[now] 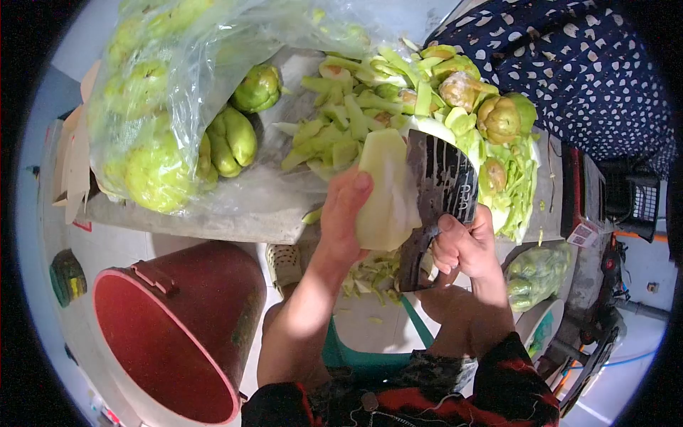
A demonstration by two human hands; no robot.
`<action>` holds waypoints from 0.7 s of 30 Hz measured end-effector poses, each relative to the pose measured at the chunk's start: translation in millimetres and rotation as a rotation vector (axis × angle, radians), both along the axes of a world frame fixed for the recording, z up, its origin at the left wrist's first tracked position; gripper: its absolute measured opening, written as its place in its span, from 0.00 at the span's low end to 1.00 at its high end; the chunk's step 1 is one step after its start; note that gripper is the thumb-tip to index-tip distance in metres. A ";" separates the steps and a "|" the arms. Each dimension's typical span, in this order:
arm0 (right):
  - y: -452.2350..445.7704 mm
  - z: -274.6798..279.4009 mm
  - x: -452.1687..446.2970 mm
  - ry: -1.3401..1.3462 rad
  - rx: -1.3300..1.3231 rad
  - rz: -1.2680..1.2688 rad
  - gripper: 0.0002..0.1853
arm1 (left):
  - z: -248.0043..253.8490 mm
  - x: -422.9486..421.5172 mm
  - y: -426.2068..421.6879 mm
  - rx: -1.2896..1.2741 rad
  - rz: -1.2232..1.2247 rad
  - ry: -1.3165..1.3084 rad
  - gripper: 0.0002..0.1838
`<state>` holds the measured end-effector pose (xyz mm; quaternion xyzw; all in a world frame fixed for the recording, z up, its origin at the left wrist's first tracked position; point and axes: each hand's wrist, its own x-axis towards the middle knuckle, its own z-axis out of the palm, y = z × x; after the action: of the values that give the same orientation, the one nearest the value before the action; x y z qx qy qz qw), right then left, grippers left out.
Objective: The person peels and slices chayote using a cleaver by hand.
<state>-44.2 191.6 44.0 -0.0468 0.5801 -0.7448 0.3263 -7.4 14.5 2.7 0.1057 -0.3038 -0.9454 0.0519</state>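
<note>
My left hand [343, 217] is wrapped round a peeled, pale green chayote [384, 188], its thumb lying on the near side. In my right hand [466, 245] is a cleaver [441, 174], its dark, wet blade upright against the right side of the chayote. Part of the handle is hidden by my fingers. Beyond both hands a heap of green peelings [341, 124] covers the table. Unpeeled chayotes [233, 142] lie to the left, by the mouth of a clear plastic bag [206, 50] full of them.
A red bucket [206, 306] leans below the table's front edge [235, 226] on the left. Browned chayotes [498, 119] sit among peelings at the right. Across the table is a person in dotted dark clothing [569, 71]. Another bag of chayotes [538, 276] stands low on the right.
</note>
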 end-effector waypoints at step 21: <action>-15.9 -1.9 6.0 0.033 0.092 -0.066 0.11 | -4.8 -4.0 7.1 0.135 -0.066 0.056 0.32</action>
<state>-38.2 175.6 42.1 -0.0250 0.6202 -0.7269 0.2938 -11.4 21.6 -2.1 0.0723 -0.2411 -0.9676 0.0217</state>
